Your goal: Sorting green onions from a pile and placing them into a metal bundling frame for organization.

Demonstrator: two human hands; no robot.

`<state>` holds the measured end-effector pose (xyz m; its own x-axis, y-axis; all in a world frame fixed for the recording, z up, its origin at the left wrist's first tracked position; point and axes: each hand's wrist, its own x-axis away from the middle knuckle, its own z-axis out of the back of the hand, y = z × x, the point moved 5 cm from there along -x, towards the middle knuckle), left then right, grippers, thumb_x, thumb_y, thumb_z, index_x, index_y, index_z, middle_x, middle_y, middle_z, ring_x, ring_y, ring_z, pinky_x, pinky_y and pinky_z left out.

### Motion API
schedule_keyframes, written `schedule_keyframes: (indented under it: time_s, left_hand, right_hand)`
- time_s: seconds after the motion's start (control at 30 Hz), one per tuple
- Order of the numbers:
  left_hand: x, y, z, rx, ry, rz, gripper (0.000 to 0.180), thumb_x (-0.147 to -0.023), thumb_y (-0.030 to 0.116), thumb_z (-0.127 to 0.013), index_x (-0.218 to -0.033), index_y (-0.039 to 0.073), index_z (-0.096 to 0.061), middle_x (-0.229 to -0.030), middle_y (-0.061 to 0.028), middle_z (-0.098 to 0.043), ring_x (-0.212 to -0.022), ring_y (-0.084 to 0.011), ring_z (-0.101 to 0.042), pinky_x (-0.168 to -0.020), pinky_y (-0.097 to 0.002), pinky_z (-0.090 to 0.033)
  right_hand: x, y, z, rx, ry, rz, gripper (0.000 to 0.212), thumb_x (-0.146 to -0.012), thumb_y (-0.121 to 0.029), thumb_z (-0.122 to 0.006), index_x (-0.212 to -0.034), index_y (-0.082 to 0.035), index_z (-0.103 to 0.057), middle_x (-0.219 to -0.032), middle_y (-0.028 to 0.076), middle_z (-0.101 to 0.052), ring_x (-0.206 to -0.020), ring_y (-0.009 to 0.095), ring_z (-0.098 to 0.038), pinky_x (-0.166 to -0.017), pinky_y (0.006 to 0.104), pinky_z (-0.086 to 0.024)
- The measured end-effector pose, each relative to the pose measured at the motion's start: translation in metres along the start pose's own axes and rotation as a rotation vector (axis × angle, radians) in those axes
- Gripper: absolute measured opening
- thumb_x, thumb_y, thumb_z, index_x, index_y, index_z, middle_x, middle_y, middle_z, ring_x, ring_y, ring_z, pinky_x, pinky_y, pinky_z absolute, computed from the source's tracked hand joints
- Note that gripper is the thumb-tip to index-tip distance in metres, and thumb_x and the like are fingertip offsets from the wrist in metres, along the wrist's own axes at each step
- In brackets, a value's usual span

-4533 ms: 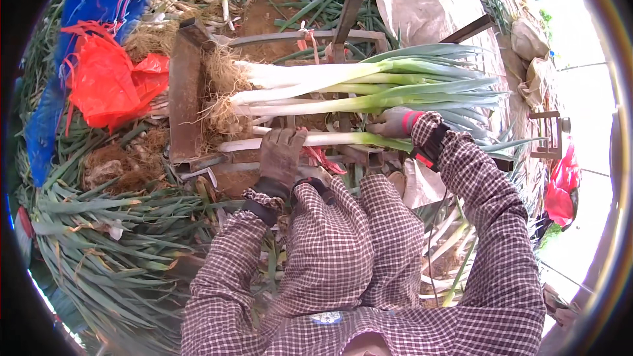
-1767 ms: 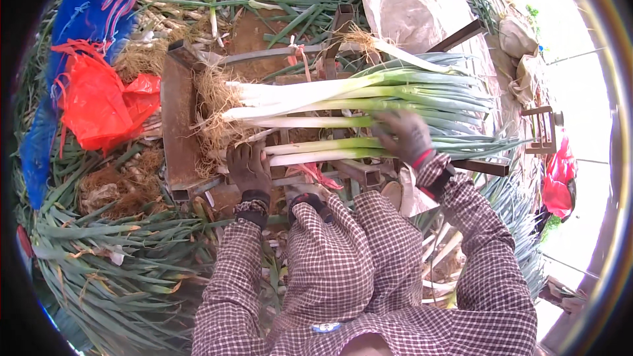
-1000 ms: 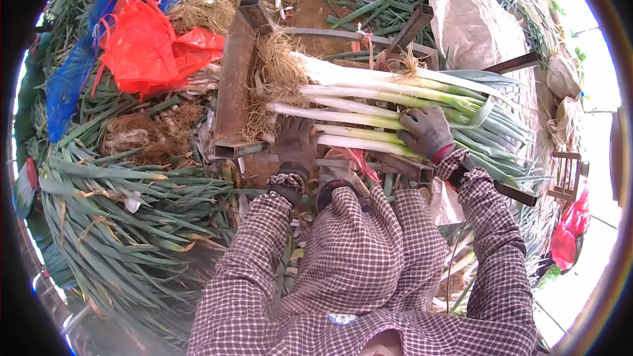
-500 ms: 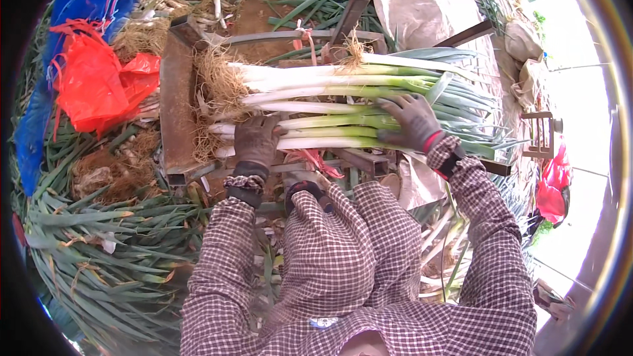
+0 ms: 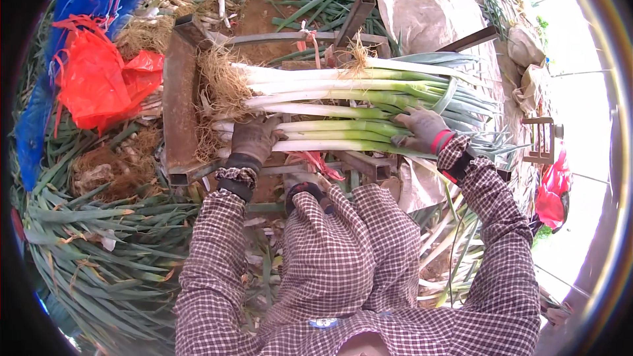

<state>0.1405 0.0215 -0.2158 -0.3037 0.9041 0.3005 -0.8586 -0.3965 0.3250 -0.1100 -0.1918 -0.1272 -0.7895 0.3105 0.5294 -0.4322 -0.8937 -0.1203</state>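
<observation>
Long green onions [image 5: 330, 92] lie side by side across a metal frame [image 5: 179, 102], with white stems and bushy brown roots [image 5: 221, 79] at the left and green leaves at the right. My left hand [image 5: 254, 138], in a dark glove, is closed over the white stems of the nearest stalks, close to the roots. Farther right, my gloved right hand [image 5: 422, 130] grips those near stalks where they turn green. Its palm hides part of the leaves. Pink tie strips [image 5: 318, 163] hang under the stalks between my hands.
Red plastic bags [image 5: 95, 79] and a blue sheet [image 5: 72, 0] lie at the left. A large heap of green onions [image 5: 99, 250] fills the lower left. Metal bars [image 5: 356, 16] stick up beyond the stalks, with a pale sack [image 5: 428, 6] behind. More stalks [image 5: 448, 257] lie right of my knees.
My right hand has slid a little to the right along the leaves. The near stalks sit slightly closer together. My left hand stays at the stems near the roots.
</observation>
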Motion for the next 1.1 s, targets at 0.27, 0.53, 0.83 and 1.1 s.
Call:
schedule_keyframes:
  time_s: [0.27, 0.53, 0.83, 1.1]
  left_hand:
    - [-0.006, 0.002, 0.005, -0.032, -0.091, 0.06, 0.033, -0.088, 0.035, -0.056, -0.118, 0.02, -0.057, -0.104, -0.0131, -0.062, -0.099, -0.0307, -0.059, -0.084, -0.0443, -0.046]
    - [0.014, 0.001, 0.022, 0.029, 0.393, -0.018, 0.04, -0.078, 0.027, -0.067, -0.116, 0.021, -0.057, -0.107, -0.0103, -0.063, -0.096, -0.0296, -0.06, -0.087, -0.0472, -0.043]
    - [0.013, -0.002, 0.025, 0.048, 0.29, -0.073, 0.043, -0.08, 0.026, -0.066, -0.119, 0.013, -0.055, -0.101, -0.0147, -0.063, -0.093, -0.0322, -0.06, -0.084, -0.0475, -0.044]
    - [-0.02, 0.023, 0.012, -0.294, -0.184, 0.313, 0.022, -0.082, 0.029, -0.055, -0.09, 0.012, -0.066, -0.083, -0.0128, -0.068, -0.077, -0.0295, -0.065, -0.074, -0.0475, -0.046]
  right_hand:
    - [-0.006, 0.001, 0.002, 0.001, -0.107, -0.074, 0.053, -0.079, -0.046, -0.062, -0.12, -0.013, -0.055, -0.109, 0.014, -0.06, -0.108, 0.031, -0.055, -0.09, 0.042, -0.042]
    - [-0.007, -0.013, 0.038, -0.083, -0.103, -0.131, 0.063, -0.066, -0.031, -0.079, -0.118, -0.011, -0.051, -0.104, 0.015, -0.062, -0.101, 0.032, -0.058, -0.086, 0.0415, -0.044]
    - [0.012, -0.017, 0.003, 0.29, 0.39, 0.04, 0.053, -0.068, -0.027, -0.073, -0.117, -0.019, -0.053, -0.101, 0.006, -0.061, -0.092, 0.024, -0.059, -0.075, 0.0378, -0.047]
    - [0.008, -0.009, -0.001, 0.086, 0.408, -0.112, 0.044, -0.067, -0.022, -0.073, -0.108, -0.017, -0.059, -0.097, 0.007, -0.06, -0.095, 0.028, -0.057, -0.079, 0.0406, -0.047]
